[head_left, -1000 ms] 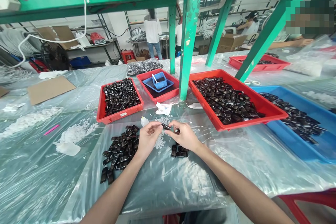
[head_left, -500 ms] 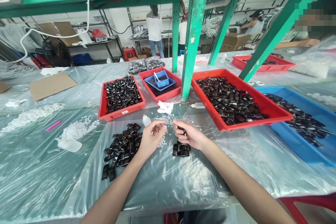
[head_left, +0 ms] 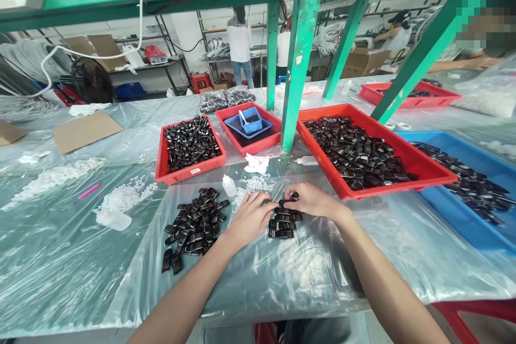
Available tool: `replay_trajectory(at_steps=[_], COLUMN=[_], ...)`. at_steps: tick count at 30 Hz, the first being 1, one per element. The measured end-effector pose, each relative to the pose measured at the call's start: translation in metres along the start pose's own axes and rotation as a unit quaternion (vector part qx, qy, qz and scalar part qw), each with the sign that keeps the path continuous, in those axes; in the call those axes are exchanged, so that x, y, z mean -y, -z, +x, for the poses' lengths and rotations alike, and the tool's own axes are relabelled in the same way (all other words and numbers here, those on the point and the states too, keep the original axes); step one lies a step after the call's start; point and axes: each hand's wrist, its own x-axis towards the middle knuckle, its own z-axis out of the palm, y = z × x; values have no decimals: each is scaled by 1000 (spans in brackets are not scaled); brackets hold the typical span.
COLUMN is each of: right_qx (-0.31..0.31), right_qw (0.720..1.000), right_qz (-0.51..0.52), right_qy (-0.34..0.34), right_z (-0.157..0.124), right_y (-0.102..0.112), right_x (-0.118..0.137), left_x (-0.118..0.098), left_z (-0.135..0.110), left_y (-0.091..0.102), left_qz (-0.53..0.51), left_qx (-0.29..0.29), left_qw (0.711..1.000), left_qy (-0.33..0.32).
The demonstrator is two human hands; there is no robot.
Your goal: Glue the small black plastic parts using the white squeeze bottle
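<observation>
My left hand (head_left: 250,217) lies palm down on the plastic-covered table, fingertips against a small row of black glossy parts (head_left: 283,221). My right hand (head_left: 309,200) rests just behind that row, its fingers pinching a black part (head_left: 287,202) at the row's far end. A loose pile of the same black parts (head_left: 193,223) lies left of my left hand. Small white pieces (head_left: 253,185) are scattered just beyond both hands, beside a small white bottle (head_left: 229,185).
Red trays of black parts stand behind: a small one (head_left: 161,164) at left, a large one (head_left: 435,169) at right. A blue tray (head_left: 455,207) lies far right. A green frame post (head_left: 298,54) rises mid-table. Other people work in the background.
Both hands have come down from in front of me to the table; the black part held between them now sits at the row, with my left hand flattened beside it.
</observation>
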Motion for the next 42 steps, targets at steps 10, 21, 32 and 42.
replay_trajectory(at_steps=[10,21,32,42], right_qx=[-113,-101,-98,-110], right_qw=[992,968,970,967], right_qz=[44,206,200,202], right_qy=[41,98,93,106], right_z=[8,9,7,5], right_y=[-7,-29,-33,-33], right_x=[1,32,34,38], left_x=[1,14,17,16], left_z=[4,1,2,2], left_y=[0,16,14,16], left_qz=[-16,-272,-373,-345], left_qx=[-11,-244,-279,-280], left_qw=[1000,920,866,884], left_qy=[-17,142,183,148])
